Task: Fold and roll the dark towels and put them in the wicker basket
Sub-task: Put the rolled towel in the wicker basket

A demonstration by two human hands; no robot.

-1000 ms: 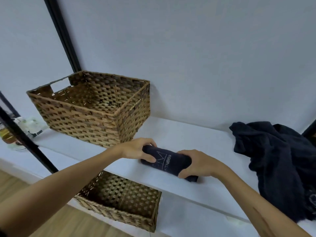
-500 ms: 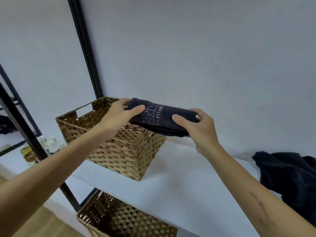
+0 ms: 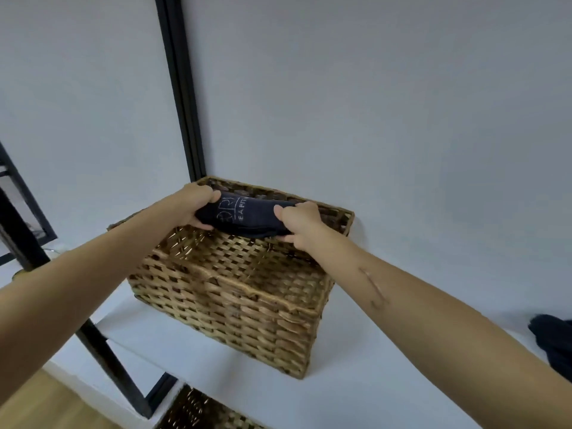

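White wall is filling the background, with a black post [image 3: 182, 97] of the shelving running down behind the basket [image 3: 235, 292], which is standing on the white shelf [image 3: 356, 360]. One second ago the rolled towel [image 3: 244, 216] was lying on this shelf, in front of the basket and to its right; now it is hanging in the air over the back part of the basket, just above the far rim, and it is not yet inside. From the left, the left hand [image 3: 198, 205] is gripping the left end of the roll, fingers over the top and thumb under it. The right hand [image 3: 298, 222] is gripping the right end in the same way, so the two hands are apart with the roll between them. Inside, the basket is showing only its woven bottom. At the far right edge the other dark towels [image 3: 554, 342] are waiting, unfolded. I judge that the lowering and release are coming next, and that this is probably the first roll going in.
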